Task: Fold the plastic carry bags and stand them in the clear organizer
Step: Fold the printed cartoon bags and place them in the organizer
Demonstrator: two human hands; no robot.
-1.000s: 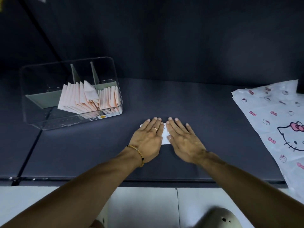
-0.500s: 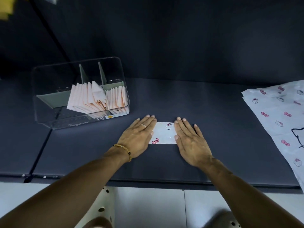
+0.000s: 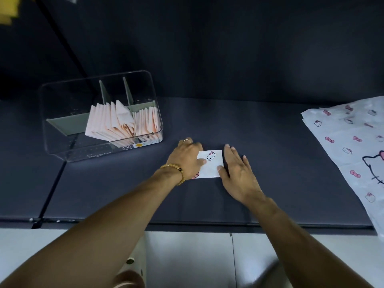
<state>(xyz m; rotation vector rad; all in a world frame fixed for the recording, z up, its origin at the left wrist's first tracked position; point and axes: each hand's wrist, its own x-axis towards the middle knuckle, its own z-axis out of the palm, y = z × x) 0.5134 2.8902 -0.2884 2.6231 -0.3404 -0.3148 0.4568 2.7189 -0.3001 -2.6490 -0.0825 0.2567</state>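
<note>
A small white folded bag printed with a cat face lies on the dark table between my hands. My left hand grips its left end, thumb on top and fingers curled at the edge. My right hand lies flat at the bag's right edge, its thumb touching the lower right corner. The clear organizer stands at the left, with grey dividers and several pink folded bags upright in its right compartments.
A stack of flat white bags with a cat print covers the table's right end and hangs over the front. The table's front edge runs just below my forearms, with white floor beyond. A dark wall rises behind.
My left hand went from lying flat on the bag to curling round its left end. Less of the bag shows between my hands. My right hand stayed flat at the right edge.
</note>
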